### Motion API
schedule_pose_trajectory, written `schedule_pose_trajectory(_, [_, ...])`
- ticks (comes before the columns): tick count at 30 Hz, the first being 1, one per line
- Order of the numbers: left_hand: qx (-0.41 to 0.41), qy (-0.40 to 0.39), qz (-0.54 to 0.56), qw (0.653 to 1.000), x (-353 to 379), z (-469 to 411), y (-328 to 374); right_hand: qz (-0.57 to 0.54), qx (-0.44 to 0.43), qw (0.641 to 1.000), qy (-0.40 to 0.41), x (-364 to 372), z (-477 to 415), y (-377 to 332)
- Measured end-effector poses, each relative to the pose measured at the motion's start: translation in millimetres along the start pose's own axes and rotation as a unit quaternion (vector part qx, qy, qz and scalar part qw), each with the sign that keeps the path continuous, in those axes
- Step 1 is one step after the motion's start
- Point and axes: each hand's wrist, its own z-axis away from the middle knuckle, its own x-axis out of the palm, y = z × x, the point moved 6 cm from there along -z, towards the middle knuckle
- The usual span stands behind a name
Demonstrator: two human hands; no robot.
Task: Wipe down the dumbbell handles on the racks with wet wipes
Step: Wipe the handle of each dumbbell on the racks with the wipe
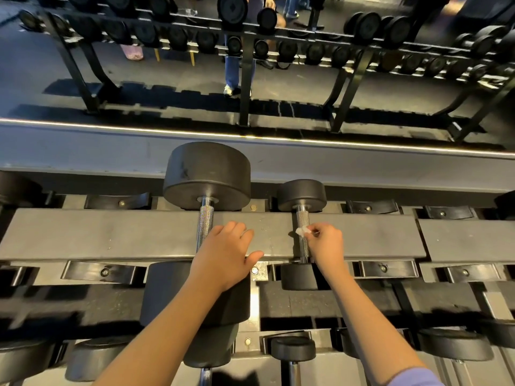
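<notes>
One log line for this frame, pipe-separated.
phase: wiping | right hand: pinches wet wipe against small dumbbell handle | left hand: rests open on rack beam, beside large dumbbell

Knurled shiny metal handles (302,229), matt black rubbery dumbbell heads (206,176), dull grey metal rack (111,235), thin white crumpled wipe (302,231), glossy mirror (167,79)

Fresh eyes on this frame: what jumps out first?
The large dumbbell at centre dominates, with the left hand resting flat on the rack beam just right of its handle. Beside it, the right hand pinches a white wipe against the knurled handle of the smaller dumbbell. Above, what looks like a mirror shows rows of racked dumbbells.
</notes>
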Motion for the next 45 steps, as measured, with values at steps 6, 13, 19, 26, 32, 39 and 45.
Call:
schedule_pose_trajectory(6, [-0.004,-0.019,-0.008,1.0,1.9,-1.3,-0.5,-0.06,0.049,0.996,0.042,-2.5,-23.6,-12.8])
schedule_pose_trajectory(13, [-0.007,-0.007,-0.009,1.0,1.8,-1.2,-0.8,-0.001,0.037,0.999,0.003,1.4,6.9,4.3])
schedule_pose_trajectory(19, [-0.005,-0.007,-0.005,1.0,5.7,-1.7,-2.0,-0.081,0.091,0.991,0.051,-3.6,-28.0,-9.9])
schedule_pose_trajectory(26, [-0.006,-0.001,-0.002,1.0,6.3,-2.1,-4.0,-0.021,0.083,0.996,-0.03,-1.4,5.1,5.5])
schedule_pose_trajectory(32, [-0.007,0.014,0.0,1.0,10.1,-3.2,-5.5,-0.089,0.13,0.987,0.005,-3.7,-5.1,-0.8])
schedule_pose_trajectory(39, [-0.007,0.019,0.017,1.0,7.3,-2.5,-5.0,-0.008,0.139,0.989,-0.054,-7.9,13.0,8.9])
schedule_pose_trajectory(45, [-0.008,0.046,0.022,0.999,8.0,-1.4,-6.4,0.032,0.135,0.987,-0.081,-11.5,16.9,-1.4])
